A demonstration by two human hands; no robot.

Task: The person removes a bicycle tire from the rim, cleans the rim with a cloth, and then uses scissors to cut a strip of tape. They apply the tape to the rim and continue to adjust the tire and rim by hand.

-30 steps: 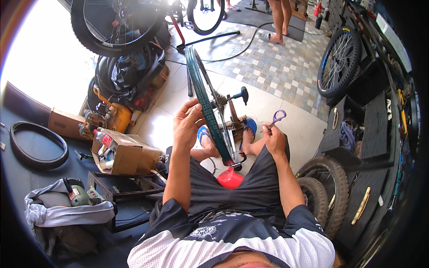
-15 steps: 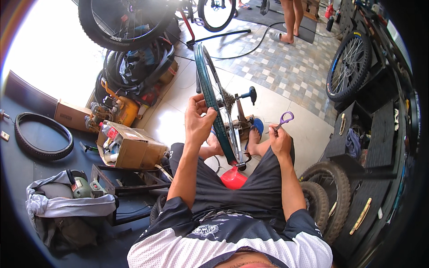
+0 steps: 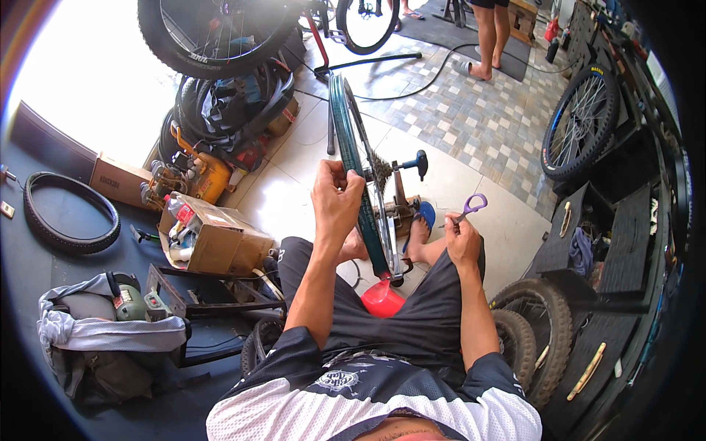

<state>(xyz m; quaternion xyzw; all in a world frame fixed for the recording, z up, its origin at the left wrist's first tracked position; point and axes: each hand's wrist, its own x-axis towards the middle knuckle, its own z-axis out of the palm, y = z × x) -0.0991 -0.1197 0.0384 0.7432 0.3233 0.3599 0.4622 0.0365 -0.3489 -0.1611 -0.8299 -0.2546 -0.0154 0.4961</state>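
A bicycle wheel stands upright in a wooden-based stand [image 3: 401, 213] between my knees, its rim covered by a teal-green strip [image 3: 368, 224] of rim tape. My left hand [image 3: 336, 198] is closed in a pinch at the near left side of the rim, thumb and fingertips against the tape. The exact hold is partly hidden. Farther right, my right hand [image 3: 462, 242] grips scissors with purple handles [image 3: 475, 204], held clear of the wheel. The cassette [image 3: 380, 170] shows at the hub. Below the rim, between my thighs, sits a red cup-shaped thing [image 3: 382, 300].
An open cardboard box [image 3: 229, 239] of bottles stands left, near a yellow compressor [image 3: 209, 180]. Loose tyres [image 3: 71, 213] lie on the left; more wheels [image 3: 548, 316] lean at right. A bike hangs overhead at the back. Another person's legs [image 3: 489, 40] show beyond.
The whole view has shifted slightly. My left hand's fingers have drawn closer together at the rim. My right hand keeps the scissors in nearly the same place.
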